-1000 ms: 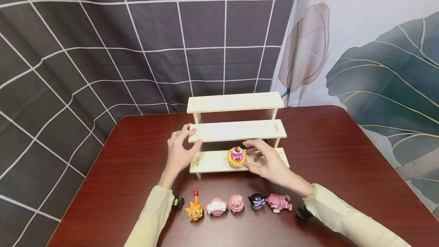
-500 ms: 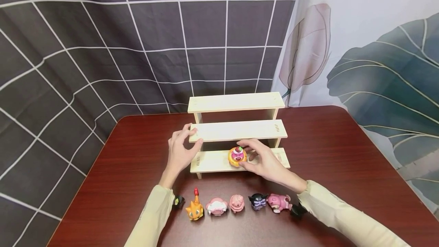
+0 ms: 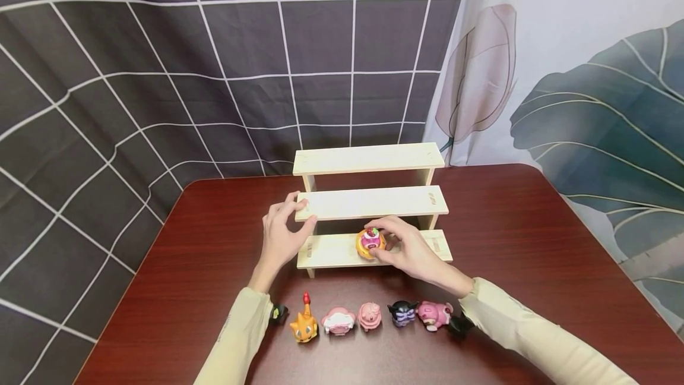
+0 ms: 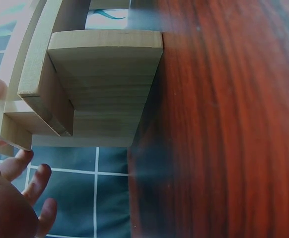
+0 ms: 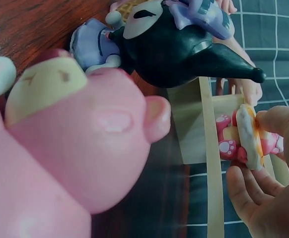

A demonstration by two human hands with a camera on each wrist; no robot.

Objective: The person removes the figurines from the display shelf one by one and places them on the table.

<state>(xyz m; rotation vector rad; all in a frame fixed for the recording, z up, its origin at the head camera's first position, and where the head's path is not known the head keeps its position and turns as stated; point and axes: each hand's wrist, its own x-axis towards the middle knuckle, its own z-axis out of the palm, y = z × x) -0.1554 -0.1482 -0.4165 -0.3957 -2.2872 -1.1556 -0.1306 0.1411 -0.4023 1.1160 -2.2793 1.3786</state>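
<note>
A three-tier wooden display shelf (image 3: 374, 201) stands on the table. My left hand (image 3: 282, 234) grips the left end of its middle tier, thumb at the front edge and fingers further back. On the lowest tier, a little right of its middle, sits a pink bear figurine (image 3: 371, 240) in an orange and white ring. My right hand (image 3: 410, 249) pinches that ring from the right side. In the right wrist view, the thumb and fingers meet opposite sides of the ring (image 5: 249, 137), and the bear's paws (image 5: 227, 148) face the camera.
In front of the shelf lies a row of figurines: an orange one (image 3: 304, 325), a pink-and-white one (image 3: 338, 321), a small pink one (image 3: 369, 316), a black-and-purple one (image 3: 402, 313) and a pink bear (image 3: 433, 315). Gridded dark cloth (image 3: 320, 100) hangs behind the table (image 3: 214, 242).
My right hand has moved slightly left and its fingers have drawn in around the ring of the bear figurine. The left hand keeps its place on the shelf.
</note>
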